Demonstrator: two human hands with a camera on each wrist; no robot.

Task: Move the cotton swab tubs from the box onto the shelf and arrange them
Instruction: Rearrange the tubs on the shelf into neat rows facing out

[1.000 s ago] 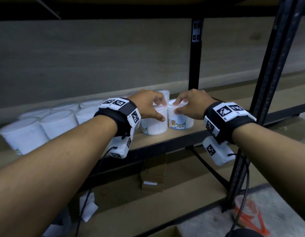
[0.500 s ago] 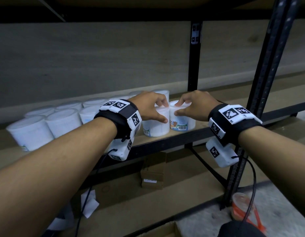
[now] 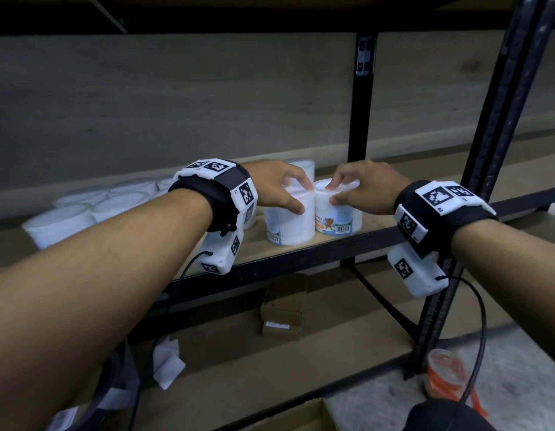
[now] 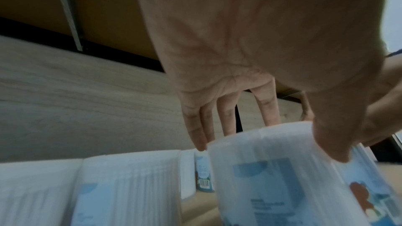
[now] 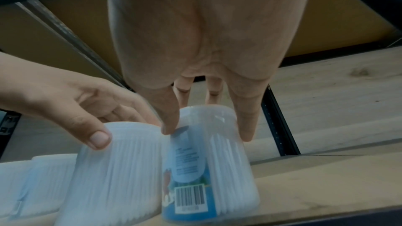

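Two white cotton swab tubs stand side by side near the front edge of the shelf [image 3: 301,259]. My left hand [image 3: 296,197] grips the left tub [image 3: 287,227] round its lid, thumb in front and fingers behind. My right hand [image 3: 335,192] holds the right tub [image 3: 338,217], whose bear label and barcode face me, by its top. The left wrist view shows the left hand [image 4: 269,137] over its tub [image 4: 272,178]. In the right wrist view the right hand [image 5: 206,126] straddles its tub [image 5: 217,169], touching the left tub [image 5: 117,169].
Several more tubs [image 3: 83,213] stand in rows on the shelf to the left. A black rear post [image 3: 360,98] rises behind the hands, a front post [image 3: 487,150] at the right. Small cardboard boxes [image 3: 282,309] lie on the lower board. An orange cup [image 3: 444,371] is on the floor.
Both hands stay on the same two tubs. The right hand has drawn back a little, so more of its tub's lid shows. The head view has shifted slightly.
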